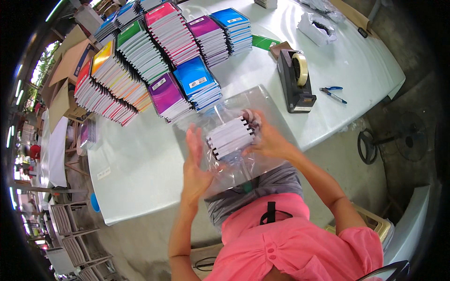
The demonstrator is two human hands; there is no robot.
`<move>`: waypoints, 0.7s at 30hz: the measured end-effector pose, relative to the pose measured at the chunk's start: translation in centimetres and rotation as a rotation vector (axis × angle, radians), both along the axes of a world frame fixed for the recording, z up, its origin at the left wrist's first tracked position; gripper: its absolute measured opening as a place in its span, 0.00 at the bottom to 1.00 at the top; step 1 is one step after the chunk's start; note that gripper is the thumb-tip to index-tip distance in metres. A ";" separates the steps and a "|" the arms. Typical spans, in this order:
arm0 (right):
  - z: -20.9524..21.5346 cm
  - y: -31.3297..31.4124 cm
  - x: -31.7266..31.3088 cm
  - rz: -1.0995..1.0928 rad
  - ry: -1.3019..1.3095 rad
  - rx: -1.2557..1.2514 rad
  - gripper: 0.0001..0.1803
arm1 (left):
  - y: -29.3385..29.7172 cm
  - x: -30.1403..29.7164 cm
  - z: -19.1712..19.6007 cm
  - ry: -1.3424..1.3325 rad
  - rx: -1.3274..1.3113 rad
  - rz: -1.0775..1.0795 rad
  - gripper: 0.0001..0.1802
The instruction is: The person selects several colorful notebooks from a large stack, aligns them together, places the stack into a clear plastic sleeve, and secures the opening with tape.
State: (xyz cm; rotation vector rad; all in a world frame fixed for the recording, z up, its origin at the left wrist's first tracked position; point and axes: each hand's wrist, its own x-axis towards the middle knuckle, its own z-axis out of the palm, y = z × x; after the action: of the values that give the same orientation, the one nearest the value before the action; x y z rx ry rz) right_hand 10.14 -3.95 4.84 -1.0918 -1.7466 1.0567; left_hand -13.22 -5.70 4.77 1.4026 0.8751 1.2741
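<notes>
I judged the bagging step was in hand: my right hand (269, 140) held, fingers wrapped, a small stack of notebooks (229, 138) inside the clear plastic bag (243, 105) above the counter (140, 164) edge. My left hand (194, 161), fingers spread flat, steadied the bag's side. Seating the stack deeper seemed to call for a firm two-handed grip.

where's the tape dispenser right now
In the head view the black tape dispenser stands on the white table, to the person's right, beyond the right hand, between the stacks of notebooks and a blue-handled tool.
</notes>
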 end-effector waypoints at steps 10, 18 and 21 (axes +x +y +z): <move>8.0 2.4 3.5 0.364 -0.047 0.580 0.25 | 4.0 -2.4 13.6 1.017 0.821 -0.292 0.23; 11.6 5.4 -2.7 0.201 -0.137 0.656 0.15 | 0.3 -1.8 3.9 0.135 -0.013 -0.025 0.70; 11.7 7.5 -5.5 0.536 -0.533 0.663 0.16 | 0.7 0.1 -0.8 0.052 -0.078 -0.120 0.73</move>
State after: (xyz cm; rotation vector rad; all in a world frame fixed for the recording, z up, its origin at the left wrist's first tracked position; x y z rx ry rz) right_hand 4.64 3.51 16.55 -0.5021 -2.6528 0.3889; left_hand -13.11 -5.01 4.00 1.4101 0.8534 1.1061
